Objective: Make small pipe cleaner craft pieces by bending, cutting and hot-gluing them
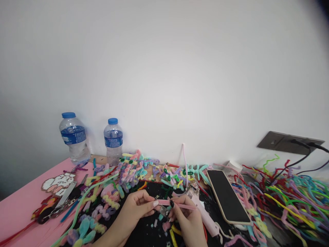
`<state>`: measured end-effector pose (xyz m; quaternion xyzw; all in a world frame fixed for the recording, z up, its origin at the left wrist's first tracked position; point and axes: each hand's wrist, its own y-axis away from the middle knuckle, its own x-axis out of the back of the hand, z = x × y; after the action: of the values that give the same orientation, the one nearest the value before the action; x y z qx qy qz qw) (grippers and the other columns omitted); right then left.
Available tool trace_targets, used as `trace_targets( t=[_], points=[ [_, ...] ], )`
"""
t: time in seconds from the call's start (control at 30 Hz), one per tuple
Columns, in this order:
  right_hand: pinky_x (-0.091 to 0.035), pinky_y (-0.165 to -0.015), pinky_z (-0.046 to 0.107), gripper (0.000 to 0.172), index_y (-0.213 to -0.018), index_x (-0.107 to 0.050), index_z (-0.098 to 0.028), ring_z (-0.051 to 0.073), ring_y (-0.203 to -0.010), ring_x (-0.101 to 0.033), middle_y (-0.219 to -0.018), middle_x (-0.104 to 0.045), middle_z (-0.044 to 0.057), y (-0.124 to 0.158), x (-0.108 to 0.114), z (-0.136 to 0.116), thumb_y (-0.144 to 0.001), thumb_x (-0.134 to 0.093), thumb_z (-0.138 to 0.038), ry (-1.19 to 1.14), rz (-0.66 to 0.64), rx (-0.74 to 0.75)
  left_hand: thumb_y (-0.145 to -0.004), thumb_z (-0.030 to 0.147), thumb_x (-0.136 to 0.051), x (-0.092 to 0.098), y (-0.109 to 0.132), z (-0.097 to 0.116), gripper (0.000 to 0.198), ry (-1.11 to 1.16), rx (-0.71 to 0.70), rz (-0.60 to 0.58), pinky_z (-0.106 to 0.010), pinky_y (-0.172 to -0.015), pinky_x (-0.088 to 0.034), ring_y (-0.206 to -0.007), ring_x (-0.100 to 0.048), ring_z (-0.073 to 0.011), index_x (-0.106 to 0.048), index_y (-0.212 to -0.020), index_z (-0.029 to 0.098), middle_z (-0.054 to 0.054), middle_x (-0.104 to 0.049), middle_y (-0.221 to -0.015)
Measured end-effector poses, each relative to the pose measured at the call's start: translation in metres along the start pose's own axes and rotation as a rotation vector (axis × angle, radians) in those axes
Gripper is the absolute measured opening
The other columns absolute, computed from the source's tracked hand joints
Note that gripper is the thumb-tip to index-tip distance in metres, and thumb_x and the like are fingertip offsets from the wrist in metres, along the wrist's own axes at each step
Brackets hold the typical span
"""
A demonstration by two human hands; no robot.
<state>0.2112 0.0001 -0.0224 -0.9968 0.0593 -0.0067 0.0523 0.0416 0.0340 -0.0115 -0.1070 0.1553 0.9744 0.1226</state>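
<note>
Between my two hands runs a short pink pipe cleaner (pixel 164 202), held level above a black work surface (pixel 144 226). My left hand (pixel 140 207) pinches its left end between thumb and fingers. Farther along, my right hand (pixel 186 216) is closed on the same pipe cleaner, whose tip sticks out past the fingers on the right. Something small and shiny shows below the right fingertips; I cannot make out what it is. Right beside my right hand lies a pink glue gun (pixel 205 216), partly hidden by the hand.
A phone (pixel 227 195) lies to the right, near a tangle of coloured pipe cleaners (pixel 295 202). Twisted pastel pieces (pixel 133 168) are heaped at the back. Two water bottles (pixel 73 137) stand by the wall, left. Scissors (pixel 66 195) rest on the pink board (pixel 17 212). Cables enter a wall socket (pixel 277 140).
</note>
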Motion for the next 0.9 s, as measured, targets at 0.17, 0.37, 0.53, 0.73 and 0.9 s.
trace_targets(
  t=[0.17,0.37,0.53,0.73,0.9],
  points=[
    [-0.041,-0.047,0.021,0.029,-0.07,-0.053,-0.016,0.011,-0.047,-0.051,-0.054,-0.056,-0.002,0.0001,-0.0007,-0.0021,-0.074,-0.065,-0.042,-0.056,-0.017,-0.023,-0.052,0.043,-0.079,0.0013,-0.0037,-0.0052,0.039,0.02,0.026,-0.034,-0.023,-0.062,-0.049,-0.064,-0.066,-0.0152,-0.053,-0.061,0.015,-0.004,-0.072,-0.064],
    [-0.046,-0.049,0.022,0.028,-0.086,-0.055,-0.016,0.011,-0.049,-0.053,-0.06,-0.055,-0.003,0.0022,0.0005,0.0011,-0.078,-0.062,-0.042,-0.075,-0.124,-0.033,-0.053,0.044,-0.079,0.0011,-0.0037,-0.0076,0.04,-0.001,0.025,-0.074,-0.025,-0.062,-0.049,-0.066,-0.066,-0.0162,-0.052,-0.062,0.015,-0.004,-0.072,-0.066],
    [-0.043,-0.046,0.022,0.03,-0.082,-0.055,-0.015,0.011,-0.045,-0.051,-0.053,-0.052,-0.004,0.002,-0.0012,0.0004,-0.079,-0.06,-0.044,-0.053,-0.127,-0.062,-0.057,0.042,-0.077,0.0002,-0.0014,-0.0049,0.037,-0.016,0.031,-0.091,-0.024,-0.064,-0.049,-0.068,-0.065,-0.0154,-0.052,-0.064,0.015,-0.004,-0.072,-0.069],
    [-0.035,-0.041,0.02,0.033,-0.069,-0.053,-0.016,0.01,-0.041,-0.047,-0.05,-0.05,-0.004,0.0014,-0.002,0.0015,-0.078,-0.06,-0.047,-0.026,-0.093,-0.054,-0.054,0.036,-0.08,0.0003,-0.0032,-0.0055,0.034,-0.013,-0.023,-0.12,-0.023,-0.063,-0.05,-0.068,-0.064,-0.0147,-0.059,-0.071,0.015,0.0,-0.068,-0.069],
    [-0.036,-0.044,0.021,0.033,-0.064,-0.052,-0.016,0.01,-0.043,-0.047,-0.052,-0.05,-0.003,0.0028,-0.001,0.0015,-0.079,-0.059,-0.045,0.031,-0.104,-0.012,-0.057,0.037,-0.079,0.0006,-0.0025,-0.0043,0.032,0.005,-0.024,-0.103,-0.023,-0.063,-0.049,-0.068,-0.063,-0.0147,-0.06,-0.07,0.015,0.0,-0.068,-0.066]
  ],
)
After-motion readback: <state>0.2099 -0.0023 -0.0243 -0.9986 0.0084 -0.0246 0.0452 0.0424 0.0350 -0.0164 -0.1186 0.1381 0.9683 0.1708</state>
